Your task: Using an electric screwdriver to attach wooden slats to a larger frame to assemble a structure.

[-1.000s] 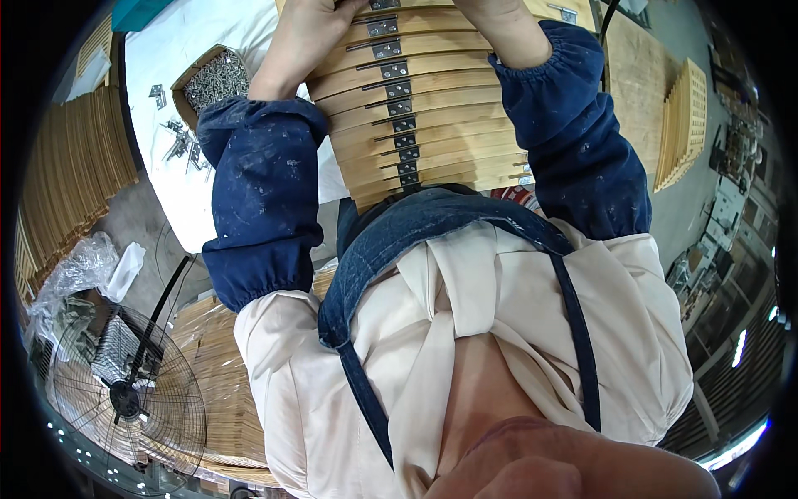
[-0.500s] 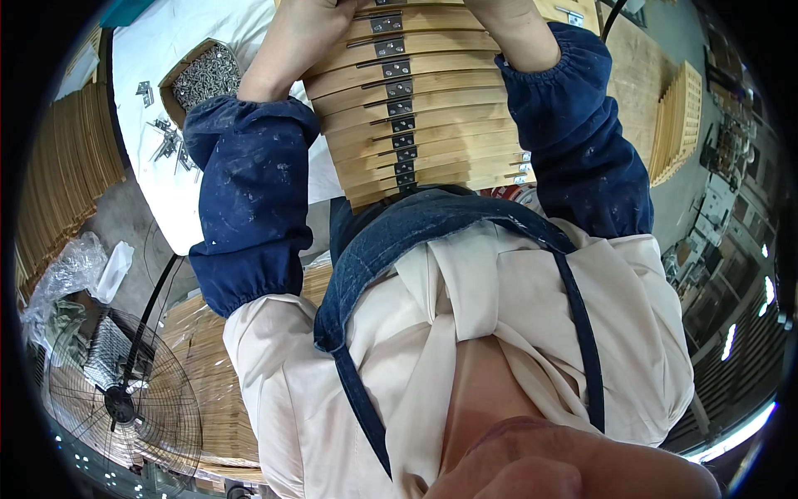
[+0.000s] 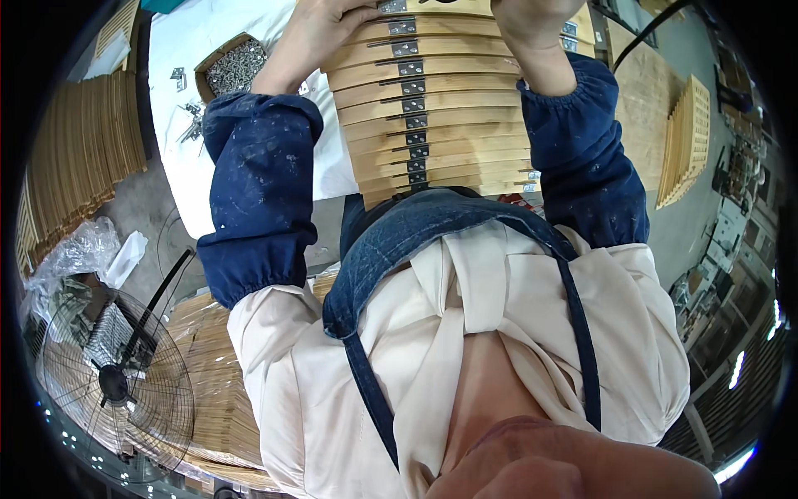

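Note:
A stack of overlapping light wooden boards (image 3: pixel 474 116) lies in front of me, with a column of small metal hinges (image 3: pixel 414 106) along it. At the far boards, my left hand (image 3: pixel 328 29) has its fingers curled together, fingertips on a hinge plate (image 3: pixel 392 7). My right hand (image 3: pixel 536 21) is closed over the right side of the same boards. Its fingertips are cut off by the upper edge, so what it holds does not show. Between my hands, a small dark object (image 3: pixel 438 2) is only partly in view.
On the white-covered table (image 3: pixel 179 150) at left stand a box of screws (image 3: pixel 237 68) and several loose hinges (image 3: pixel 193 123). Stacked boards (image 3: pixel 83 158) rise farther left. A fan (image 3: pixel 114 382) stands at lower left. More slatted wooden pieces (image 3: pixel 686 141) sit at right.
The view has shifted, so boards and table appear farther right and more of both hands shows. A dark object has come into view between my hands. My left hand stays by the far hinges.

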A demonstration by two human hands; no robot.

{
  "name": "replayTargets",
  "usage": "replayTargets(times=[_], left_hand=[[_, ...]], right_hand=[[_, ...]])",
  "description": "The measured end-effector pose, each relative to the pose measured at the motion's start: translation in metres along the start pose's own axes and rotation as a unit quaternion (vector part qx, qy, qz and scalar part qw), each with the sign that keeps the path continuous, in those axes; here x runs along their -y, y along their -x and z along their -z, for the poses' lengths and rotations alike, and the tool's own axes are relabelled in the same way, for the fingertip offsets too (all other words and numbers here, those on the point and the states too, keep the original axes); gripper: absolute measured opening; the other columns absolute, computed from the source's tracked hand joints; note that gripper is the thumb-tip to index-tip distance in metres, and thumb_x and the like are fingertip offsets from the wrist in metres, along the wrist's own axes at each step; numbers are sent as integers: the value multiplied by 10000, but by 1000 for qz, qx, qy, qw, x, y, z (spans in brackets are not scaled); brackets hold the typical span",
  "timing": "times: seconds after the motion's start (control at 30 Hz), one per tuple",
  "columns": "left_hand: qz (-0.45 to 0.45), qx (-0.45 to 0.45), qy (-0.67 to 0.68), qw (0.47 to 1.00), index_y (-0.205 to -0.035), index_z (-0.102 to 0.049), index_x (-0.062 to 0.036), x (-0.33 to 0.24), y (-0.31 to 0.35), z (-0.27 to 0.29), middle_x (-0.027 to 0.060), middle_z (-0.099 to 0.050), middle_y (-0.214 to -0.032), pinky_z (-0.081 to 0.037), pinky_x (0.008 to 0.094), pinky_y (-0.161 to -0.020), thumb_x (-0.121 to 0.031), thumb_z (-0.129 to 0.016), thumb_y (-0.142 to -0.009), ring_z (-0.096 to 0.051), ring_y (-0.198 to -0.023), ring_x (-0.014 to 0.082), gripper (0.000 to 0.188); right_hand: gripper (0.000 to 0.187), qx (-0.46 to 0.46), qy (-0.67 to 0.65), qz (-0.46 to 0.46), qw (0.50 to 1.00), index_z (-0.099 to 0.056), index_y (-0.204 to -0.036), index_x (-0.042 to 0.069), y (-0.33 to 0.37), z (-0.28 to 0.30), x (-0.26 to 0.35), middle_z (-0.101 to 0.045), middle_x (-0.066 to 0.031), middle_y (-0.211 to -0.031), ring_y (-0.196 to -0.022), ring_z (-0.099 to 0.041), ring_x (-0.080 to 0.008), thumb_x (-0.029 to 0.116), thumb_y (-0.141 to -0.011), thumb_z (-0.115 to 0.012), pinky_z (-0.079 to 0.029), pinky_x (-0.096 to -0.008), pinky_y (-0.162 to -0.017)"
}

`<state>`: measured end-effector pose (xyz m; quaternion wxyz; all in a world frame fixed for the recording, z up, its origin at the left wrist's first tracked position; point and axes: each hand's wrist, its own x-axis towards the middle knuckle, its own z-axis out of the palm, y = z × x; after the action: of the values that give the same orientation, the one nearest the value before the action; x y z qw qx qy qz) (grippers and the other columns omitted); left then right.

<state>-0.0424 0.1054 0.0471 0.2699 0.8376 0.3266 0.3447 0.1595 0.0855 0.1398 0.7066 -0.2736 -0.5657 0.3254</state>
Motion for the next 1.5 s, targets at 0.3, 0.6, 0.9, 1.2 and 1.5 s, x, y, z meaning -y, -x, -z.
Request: replayTargets(times=[0.3, 0.6, 0.9, 1.2, 1.5], left_hand=[[299, -45, -245, 921, -1188, -757, -83, 101, 122, 50, 152, -752, -1095, -548, 384, -867, -220, -748, -908, -731, -958, 298, 312], [312, -82, -168, 932, -1040, -794, -69, 110, 150, 49, 158, -763, -950, -544, 397, -793, -163, -715, -904, -724, -851, 320, 183], [204, -200, 280, 917, -1044, -782, 1, -44, 78, 9, 53, -756, -1034, -528, 209, -812, -35, -780, -902, -678, -867, 81, 147], [215, -115, 714, 656, -1168, -687, 34, -45, 54, -52, 148, -739, -1068, -631, 300, -904, -14, -655, -993, -739, -980, 215, 185], [286, -115, 711, 632, -1169, -696, 17, -39, 53, -73, 146, -746, -1065, -634, 291, -879, -32, -665, -995, -739, -998, 219, 183]], right_hand=[[327, -15, -54, -24, 998, -550, -1220, 76, 21, 19, 42, -634, -116, -961, -746, -626, -188, 295, -985, -614, -541, -317, -668], [335, -40, -87, -38, 995, -566, -1199, 64, 27, 25, 49, -647, -118, -944, -741, -630, -193, 306, -977, -635, -526, -316, -672], [318, -75, -121, -73, 987, -577, -1149, 65, 24, 17, 51, -635, -117, -923, -724, -619, -206, 317, -969, -646, -516, -320, -664], [294, -69, -144, -55, 986, -609, -1117, 79, 22, 22, 58, -640, -110, -916, -717, -617, -211, 330, -968, -645, -521, -324, -673], [306, -64, -157, -62, 984, -608, -1131, 90, 23, 23, 51, -639, -102, -916, -720, -624, -211, 352, -975, -636, -523, -321, -669]])
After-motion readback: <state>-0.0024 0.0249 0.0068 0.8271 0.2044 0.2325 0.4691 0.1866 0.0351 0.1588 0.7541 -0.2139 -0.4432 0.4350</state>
